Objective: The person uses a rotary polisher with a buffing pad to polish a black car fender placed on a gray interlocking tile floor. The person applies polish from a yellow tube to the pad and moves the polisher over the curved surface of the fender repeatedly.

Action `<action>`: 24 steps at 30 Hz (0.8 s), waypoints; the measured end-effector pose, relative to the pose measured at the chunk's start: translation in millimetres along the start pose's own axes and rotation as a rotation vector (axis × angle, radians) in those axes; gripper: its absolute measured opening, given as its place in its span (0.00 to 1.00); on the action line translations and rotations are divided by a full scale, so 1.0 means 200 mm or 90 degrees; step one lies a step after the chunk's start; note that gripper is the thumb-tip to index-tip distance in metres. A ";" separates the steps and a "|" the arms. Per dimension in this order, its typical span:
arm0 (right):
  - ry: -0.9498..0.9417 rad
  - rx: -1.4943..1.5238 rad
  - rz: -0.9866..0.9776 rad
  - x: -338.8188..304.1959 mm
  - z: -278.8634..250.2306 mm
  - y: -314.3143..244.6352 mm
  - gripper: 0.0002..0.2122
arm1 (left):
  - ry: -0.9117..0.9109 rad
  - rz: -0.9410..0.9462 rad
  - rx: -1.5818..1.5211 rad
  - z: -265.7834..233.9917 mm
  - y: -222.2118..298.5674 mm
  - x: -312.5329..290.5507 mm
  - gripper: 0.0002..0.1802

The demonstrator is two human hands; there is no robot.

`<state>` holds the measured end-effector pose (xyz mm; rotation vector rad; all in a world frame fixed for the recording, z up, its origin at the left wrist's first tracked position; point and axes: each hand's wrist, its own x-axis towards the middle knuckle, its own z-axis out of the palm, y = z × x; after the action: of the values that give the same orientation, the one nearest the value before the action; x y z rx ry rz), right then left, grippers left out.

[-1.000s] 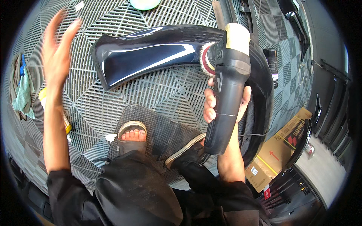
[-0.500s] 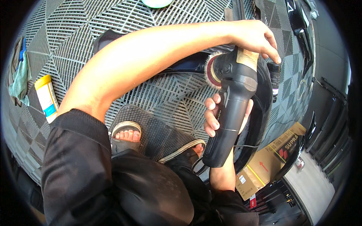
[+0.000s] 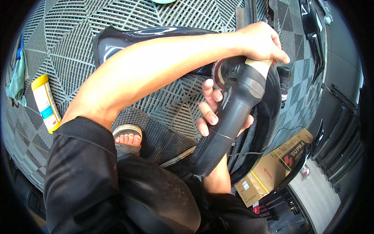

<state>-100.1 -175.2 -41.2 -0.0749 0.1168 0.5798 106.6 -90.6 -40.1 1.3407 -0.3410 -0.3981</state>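
A black handheld polisher is held at a slant over a glossy black curved panel, its handle end toward me. My left hand reaches across from the left and is closed over the tan-taped head. From beneath, my right hand cradles the body; its fingertips show on the left side and its thumb on the right. The round pad, with a pale fluffy edge and a dark red ring, is partly hidden behind the polisher head. My left forearm covers part of the panel.
To the right of the polisher stands a dark bottle. A cardboard box lies at the lower right, with a thin cord near it. At the left are a yellow-capped white container and a teal cloth. Grey grid tiles cover the floor.
The polisher's handle end has swung left and the tool tilts more. My right hand moved left with it, its fingers loosening slightly. Less of the pad shows, more of the panel.
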 end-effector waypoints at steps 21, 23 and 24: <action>0.383 -0.337 -0.055 -0.24 0.34 -0.12 0.35 | 0.183 0.045 0.180 -0.31 -0.05 -0.16 0.27; 0.403 -0.344 -0.061 -0.25 0.35 -0.12 0.36 | 0.141 -0.017 0.267 -0.45 -0.07 -0.45 0.32; 0.423 -0.354 -0.065 -0.25 0.36 -0.12 0.36 | 0.157 -0.018 0.327 -0.50 -0.06 -0.64 0.35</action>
<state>-122.1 -214.4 37.4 -0.8111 0.5915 0.4536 38.3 54.0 -72.6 1.8776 -0.2236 -0.1662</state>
